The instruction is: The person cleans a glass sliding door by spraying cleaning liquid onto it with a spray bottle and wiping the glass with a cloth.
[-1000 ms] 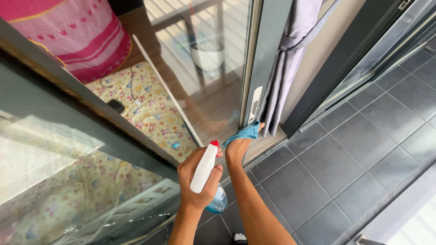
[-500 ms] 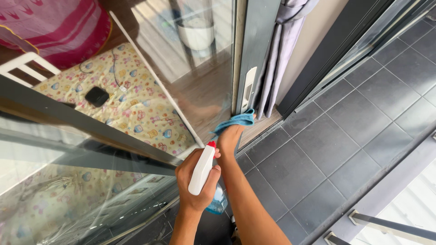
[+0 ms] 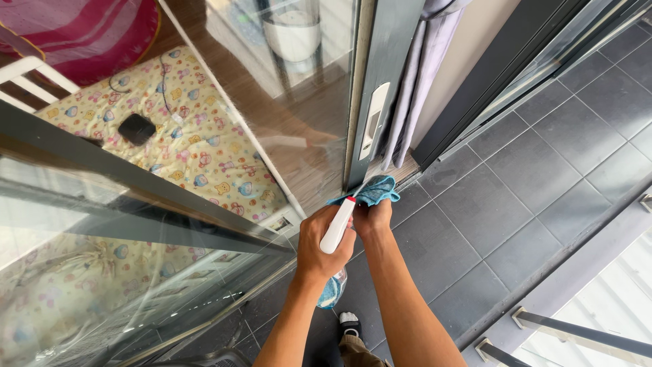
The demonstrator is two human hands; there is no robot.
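Observation:
My left hand [image 3: 319, 248] grips a white spray bottle [image 3: 337, 228] with a red nozzle tip and a blue-tinted body, aimed at the glass sliding door [image 3: 299, 122]. My right hand [image 3: 372, 219] holds a bunched blue cloth [image 3: 375, 189] just off the bottom of the door's grey frame [image 3: 384, 81], below the white door handle [image 3: 375, 119]. Both hands are close together, almost touching.
Behind the glass lie a patterned mat [image 3: 197, 153] with a black device [image 3: 136, 128], a pink tent [image 3: 81, 34] and a white pot [image 3: 292, 34]. A grey curtain [image 3: 418, 88] hangs right of the frame. Dark floor tiles [image 3: 543, 177] spread right; a railing [image 3: 577, 333] runs bottom right.
My right hand has pulled the blue cloth back from the glass and bunched it. My left hand has lifted the spray bottle up beside it. The view has shifted slightly.

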